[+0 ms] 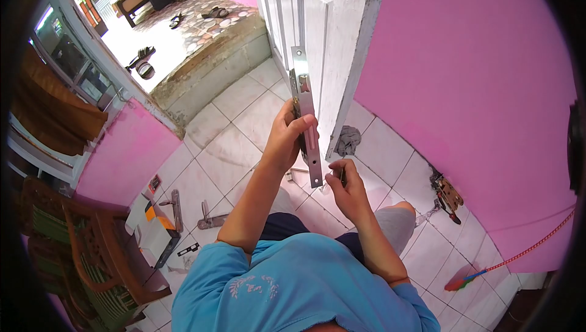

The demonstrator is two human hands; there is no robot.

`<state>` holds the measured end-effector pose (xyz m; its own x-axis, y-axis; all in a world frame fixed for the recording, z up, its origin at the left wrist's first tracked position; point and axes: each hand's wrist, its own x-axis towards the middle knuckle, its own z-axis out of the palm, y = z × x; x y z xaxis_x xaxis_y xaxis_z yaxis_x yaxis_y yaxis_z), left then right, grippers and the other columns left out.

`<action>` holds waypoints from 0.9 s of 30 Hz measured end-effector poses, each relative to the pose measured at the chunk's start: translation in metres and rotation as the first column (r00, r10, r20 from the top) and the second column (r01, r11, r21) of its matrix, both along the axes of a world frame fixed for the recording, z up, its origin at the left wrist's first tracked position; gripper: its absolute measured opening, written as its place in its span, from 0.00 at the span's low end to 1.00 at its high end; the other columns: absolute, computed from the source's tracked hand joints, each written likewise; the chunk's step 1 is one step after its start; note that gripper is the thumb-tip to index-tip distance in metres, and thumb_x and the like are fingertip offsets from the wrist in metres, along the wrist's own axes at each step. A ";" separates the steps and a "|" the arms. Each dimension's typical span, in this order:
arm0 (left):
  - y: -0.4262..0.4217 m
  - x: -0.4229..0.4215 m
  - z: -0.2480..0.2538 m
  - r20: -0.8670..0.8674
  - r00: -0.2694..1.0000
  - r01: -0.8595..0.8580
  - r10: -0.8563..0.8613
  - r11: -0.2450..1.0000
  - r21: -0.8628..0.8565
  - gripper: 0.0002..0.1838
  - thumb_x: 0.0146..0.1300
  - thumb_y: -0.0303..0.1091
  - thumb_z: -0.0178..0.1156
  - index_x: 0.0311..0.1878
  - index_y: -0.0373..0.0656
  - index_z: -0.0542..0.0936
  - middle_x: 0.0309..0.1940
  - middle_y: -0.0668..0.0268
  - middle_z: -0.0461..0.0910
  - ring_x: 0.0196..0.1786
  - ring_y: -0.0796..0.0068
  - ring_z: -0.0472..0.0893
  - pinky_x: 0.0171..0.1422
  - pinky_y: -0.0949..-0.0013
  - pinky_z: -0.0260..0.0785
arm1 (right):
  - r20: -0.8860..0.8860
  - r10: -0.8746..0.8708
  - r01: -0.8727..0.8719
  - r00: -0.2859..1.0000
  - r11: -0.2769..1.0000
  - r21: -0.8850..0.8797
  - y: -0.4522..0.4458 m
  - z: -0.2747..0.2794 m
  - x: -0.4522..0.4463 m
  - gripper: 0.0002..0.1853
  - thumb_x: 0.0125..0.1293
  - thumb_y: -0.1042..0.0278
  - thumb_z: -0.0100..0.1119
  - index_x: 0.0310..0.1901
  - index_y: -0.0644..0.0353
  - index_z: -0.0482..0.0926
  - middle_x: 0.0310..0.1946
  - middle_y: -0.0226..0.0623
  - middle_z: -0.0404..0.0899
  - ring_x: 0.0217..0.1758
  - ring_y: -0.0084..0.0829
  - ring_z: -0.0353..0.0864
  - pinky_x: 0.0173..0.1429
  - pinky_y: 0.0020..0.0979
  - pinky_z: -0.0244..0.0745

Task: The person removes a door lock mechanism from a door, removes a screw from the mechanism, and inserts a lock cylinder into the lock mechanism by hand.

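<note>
Two door handles (pixel 213 221) on the tiles (pixel 194 180), left of the hands.
Left hand (pixel 285 136) grips a metal lock (pixel 311 139), nearly upright before the white door (pixel 342 51); right hand (pixel 350 191) curls near its lower end, grip too hidden to tell.

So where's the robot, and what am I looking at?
There's no robot: these are a person's bare hands, in one picture from a camera worn on the head, looking forward and down. The left hand holds a long metal lock in front of the open door. The right hand is near its lower end; whether it grips something small, I can't tell. On the tiled floor lie door handles, a box and, by the door, a grey cloth.
</note>
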<state>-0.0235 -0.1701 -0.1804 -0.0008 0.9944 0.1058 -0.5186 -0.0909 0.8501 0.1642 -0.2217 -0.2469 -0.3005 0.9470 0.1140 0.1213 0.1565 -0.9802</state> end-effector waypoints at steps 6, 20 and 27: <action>0.001 -0.004 -0.003 0.036 0.999 0.028 -0.028 1.000 -0.005 0.43 0.56 0.41 0.69 0.70 0.33 0.61 0.38 0.67 0.69 0.37 0.74 0.74 0.36 0.69 0.69 | -0.120 -0.002 -0.045 0.993 0.919 -0.391 0.009 -0.074 0.020 0.16 0.72 0.79 0.38 0.58 0.69 0.69 0.44 0.44 0.75 0.40 0.31 0.81 0.44 0.29 0.79; 0.000 -0.002 -0.018 0.019 1.000 0.025 -0.024 0.998 -0.051 0.40 0.57 0.42 0.68 0.69 0.36 0.62 0.37 0.70 0.69 0.36 0.76 0.73 0.37 0.70 0.69 | -0.677 -0.327 -0.319 0.660 0.694 -0.646 0.004 -0.041 0.032 0.15 0.78 0.72 0.33 0.60 0.71 0.62 0.62 0.61 0.68 0.66 0.54 0.73 0.72 0.44 0.70; -0.007 -0.013 -0.030 0.005 1.000 -0.026 0.026 0.996 -0.088 0.41 0.57 0.43 0.68 0.68 0.33 0.62 0.36 0.70 0.69 0.35 0.77 0.73 0.35 0.71 0.67 | -0.660 -0.341 -0.296 0.670 0.692 -0.658 0.005 -0.043 0.032 0.13 0.78 0.72 0.36 0.57 0.70 0.64 0.61 0.61 0.69 0.66 0.54 0.73 0.72 0.46 0.70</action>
<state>-0.0360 -0.1773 -0.2105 -0.0274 0.9995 0.0179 -0.5224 -0.0296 0.8522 0.1966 -0.2163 -0.2903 -0.4039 0.8305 -0.3836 -0.6325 -0.5565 -0.5388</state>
